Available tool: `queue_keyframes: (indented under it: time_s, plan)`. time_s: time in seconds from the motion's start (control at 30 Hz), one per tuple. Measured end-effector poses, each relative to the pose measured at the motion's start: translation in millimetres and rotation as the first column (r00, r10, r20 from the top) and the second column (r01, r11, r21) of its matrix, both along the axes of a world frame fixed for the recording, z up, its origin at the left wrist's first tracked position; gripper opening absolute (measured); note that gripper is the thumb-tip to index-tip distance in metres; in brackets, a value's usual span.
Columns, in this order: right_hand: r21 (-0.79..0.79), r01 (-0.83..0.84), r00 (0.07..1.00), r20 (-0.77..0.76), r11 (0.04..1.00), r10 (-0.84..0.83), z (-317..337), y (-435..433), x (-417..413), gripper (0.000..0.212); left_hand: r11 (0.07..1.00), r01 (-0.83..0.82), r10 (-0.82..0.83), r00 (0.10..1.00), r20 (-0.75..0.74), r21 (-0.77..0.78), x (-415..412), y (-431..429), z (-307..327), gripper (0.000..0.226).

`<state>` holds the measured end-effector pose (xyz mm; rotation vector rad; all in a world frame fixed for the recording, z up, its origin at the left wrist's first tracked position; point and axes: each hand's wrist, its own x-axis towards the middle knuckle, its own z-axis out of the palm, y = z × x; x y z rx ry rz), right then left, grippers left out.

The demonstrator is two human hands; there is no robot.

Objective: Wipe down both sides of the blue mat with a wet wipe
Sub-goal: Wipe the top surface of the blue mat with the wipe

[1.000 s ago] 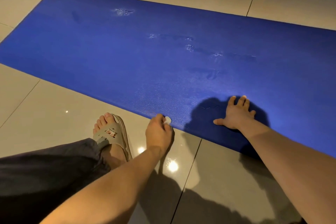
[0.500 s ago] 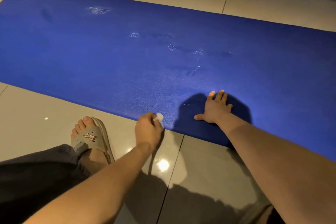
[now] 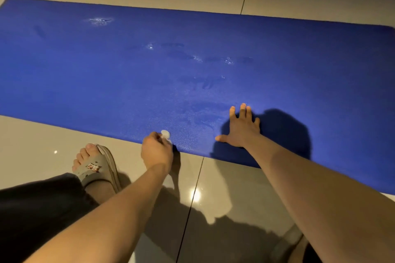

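Counted on the floor [image 3: 53,134]: one blue mat [image 3: 106,74]. One wet wipe [image 3: 165,134], a small white wad. Two hands: left hand [image 3: 157,152], right hand [image 3: 241,128]. One slipper [image 3: 96,168] confirmed, on one bare foot [image 3: 84,155]; dim shape at lower right edge possibly a second, not verified. Four glistening wet patches [image 3: 100,21] on the mat; fainter smears not counted. Two light reflections [image 3: 195,195] on the floor.

Blue mat [image 3: 213,60] lies flat, wipe [image 3: 165,134] at edge.
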<state>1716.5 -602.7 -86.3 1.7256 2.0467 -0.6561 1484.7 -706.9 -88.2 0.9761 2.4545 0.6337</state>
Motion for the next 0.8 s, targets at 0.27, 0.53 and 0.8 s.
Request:
queue_keyframes:
  time_s: [0.27,0.53,0.8]
  plan:
    - [-0.015,-0.051,0.999,0.006,0.999,0.051,3,6,6,0.129,0.899,0.438,-0.438,0.898,0.042,0.008,84,-14,1,0.010]
    - [0.073,-0.118,0.993,0.003,0.990,0.118,0,-5,19,0.120,0.984,0.152,-0.156,0.987,-0.040,-0.090,26,-2,4,0.003]
    - [-0.002,-0.117,0.991,-0.064,0.993,0.117,-3,-2,26,0.132,0.949,0.314,-0.313,0.949,0.041,-0.018,101,-24,0,0.006]
